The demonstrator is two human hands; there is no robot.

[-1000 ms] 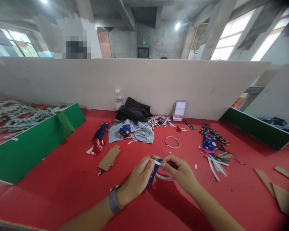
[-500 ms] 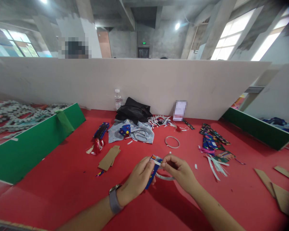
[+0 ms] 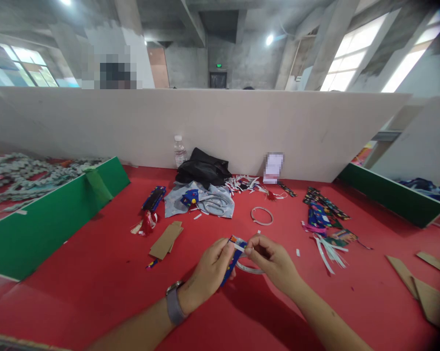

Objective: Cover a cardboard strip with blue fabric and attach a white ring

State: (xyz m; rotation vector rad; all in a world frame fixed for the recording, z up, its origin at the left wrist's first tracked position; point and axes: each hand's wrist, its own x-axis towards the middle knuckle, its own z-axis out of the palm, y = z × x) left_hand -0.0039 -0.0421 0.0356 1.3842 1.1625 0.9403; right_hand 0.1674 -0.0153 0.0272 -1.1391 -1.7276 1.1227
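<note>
My left hand (image 3: 214, 261) is closed around a narrow blue patterned piece (image 3: 229, 273), held tilted above the red table. Across its upper end lies a white strip (image 3: 239, 247), pressed under my left thumb. My right hand (image 3: 273, 256) pinches at the strip's right end, thumb against forefinger. Partly hidden behind both hands is a pale ring-shaped coil (image 3: 250, 269). Another pale ring (image 3: 262, 216) lies flat on the table just beyond.
Brown card pieces (image 3: 166, 241) lie to the left, beside patterned bundles with red tassels (image 3: 149, 223). Patterned fabric strips (image 3: 320, 217) and white strips (image 3: 330, 253) are on the right. At the back are a bottle (image 3: 180, 152) and black cloth (image 3: 204, 168). Green boards (image 3: 59, 224) edge the table.
</note>
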